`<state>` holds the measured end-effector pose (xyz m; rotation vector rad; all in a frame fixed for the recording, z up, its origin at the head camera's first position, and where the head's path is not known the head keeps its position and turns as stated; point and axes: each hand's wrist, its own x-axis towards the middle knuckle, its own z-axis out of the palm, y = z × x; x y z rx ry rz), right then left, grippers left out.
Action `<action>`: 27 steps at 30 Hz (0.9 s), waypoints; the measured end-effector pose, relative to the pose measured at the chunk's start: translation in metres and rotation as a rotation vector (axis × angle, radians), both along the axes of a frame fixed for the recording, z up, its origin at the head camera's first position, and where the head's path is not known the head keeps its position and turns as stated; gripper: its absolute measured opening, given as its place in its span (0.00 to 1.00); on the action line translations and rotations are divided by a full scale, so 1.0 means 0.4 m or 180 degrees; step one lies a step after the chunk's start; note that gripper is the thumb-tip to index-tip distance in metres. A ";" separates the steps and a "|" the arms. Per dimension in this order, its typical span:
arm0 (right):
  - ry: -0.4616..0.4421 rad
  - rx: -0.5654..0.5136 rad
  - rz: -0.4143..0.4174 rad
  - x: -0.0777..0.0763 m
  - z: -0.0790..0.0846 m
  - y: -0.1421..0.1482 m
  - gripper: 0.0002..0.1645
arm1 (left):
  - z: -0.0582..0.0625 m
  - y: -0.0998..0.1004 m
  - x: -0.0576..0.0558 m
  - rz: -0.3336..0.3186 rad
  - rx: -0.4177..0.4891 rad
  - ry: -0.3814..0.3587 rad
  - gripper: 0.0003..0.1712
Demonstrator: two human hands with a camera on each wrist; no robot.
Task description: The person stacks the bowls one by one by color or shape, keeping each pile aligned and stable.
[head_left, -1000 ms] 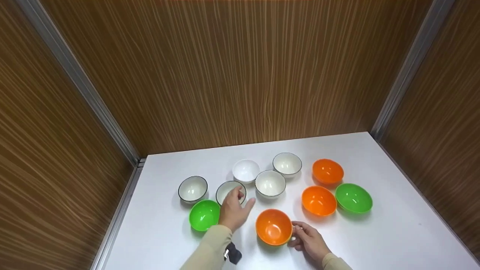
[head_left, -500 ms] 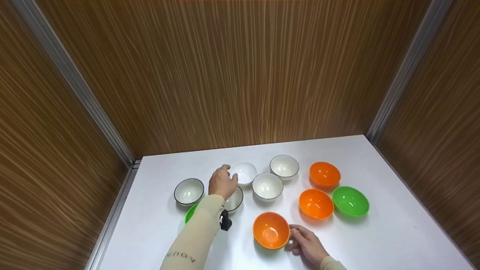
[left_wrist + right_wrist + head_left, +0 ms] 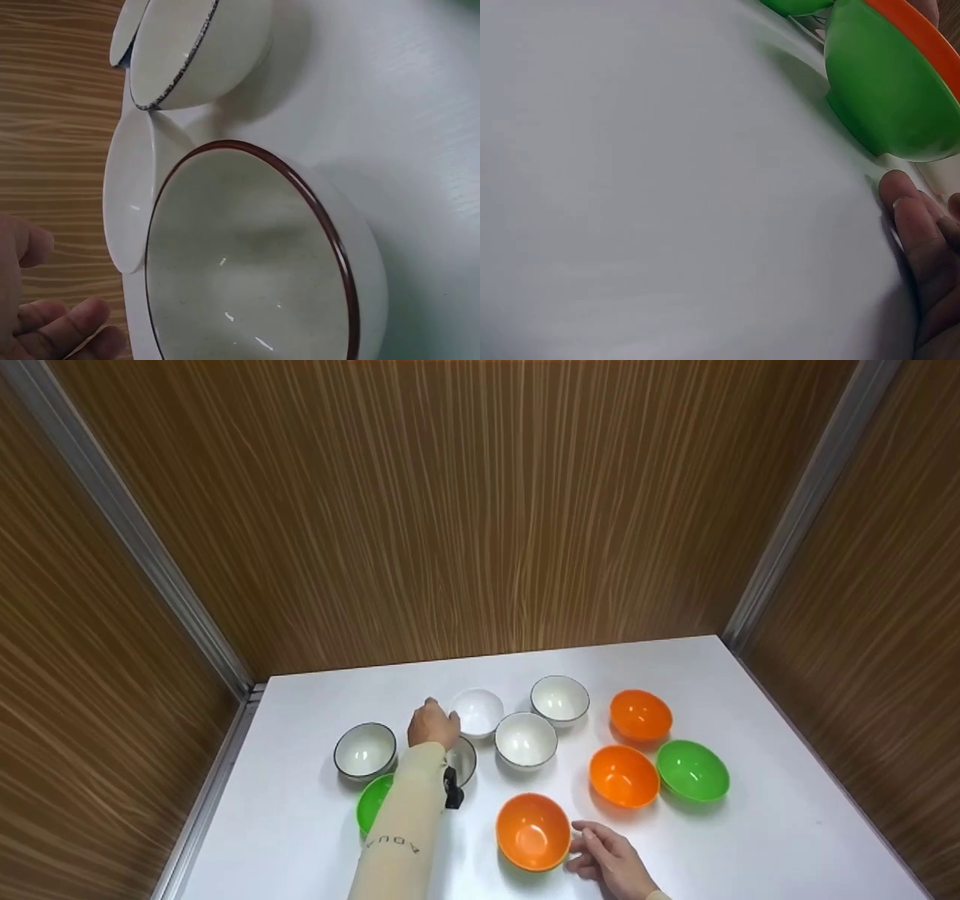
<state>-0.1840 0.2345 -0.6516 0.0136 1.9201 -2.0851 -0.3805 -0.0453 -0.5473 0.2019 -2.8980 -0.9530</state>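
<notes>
My left hand (image 3: 433,725) is held out over the back-left of the group, above a dark-rimmed white bowl (image 3: 463,761) and just left of a plain white bowl (image 3: 478,711). In the left wrist view its loosely bent fingers (image 3: 71,326) hold nothing, beside the brown-rimmed bowl (image 3: 247,247). My right hand (image 3: 609,861) lies low at the table's front, fingertips next to an orange bowl (image 3: 532,832). That orange bowl sits inside a green bowl (image 3: 889,86), as the right wrist view shows. Nothing is gripped by the right fingers (image 3: 919,229).
Two orange bowls (image 3: 624,776) and a green bowl (image 3: 692,770) stand at the right. White dark-rimmed bowls (image 3: 526,740) stand mid-table, another bowl (image 3: 365,751) at the left. The left sleeve partly covers a green bowl (image 3: 373,802). Wood-grain walls (image 3: 480,510) enclose the white table (image 3: 787,840).
My left hand has moved left and away from me, from over the dark-rimmed bowl to beside the plain white one. My right fingers now sit slightly apart from the orange bowl.
</notes>
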 end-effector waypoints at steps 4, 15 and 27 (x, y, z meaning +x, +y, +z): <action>-0.0097 -0.0120 -0.0020 0.002 0.004 0.005 0.31 | -0.032 0.008 -0.014 -0.0058 -0.0036 -0.0106 0.29; -0.0431 -0.0079 -0.0004 -0.009 0.004 0.012 0.33 | -0.066 0.033 -0.042 -0.0061 0.0065 -0.0294 0.32; -0.0257 -0.0070 0.0029 -0.007 -0.009 -0.001 0.32 | -0.093 0.027 -0.046 -0.0019 0.0022 -0.0581 0.27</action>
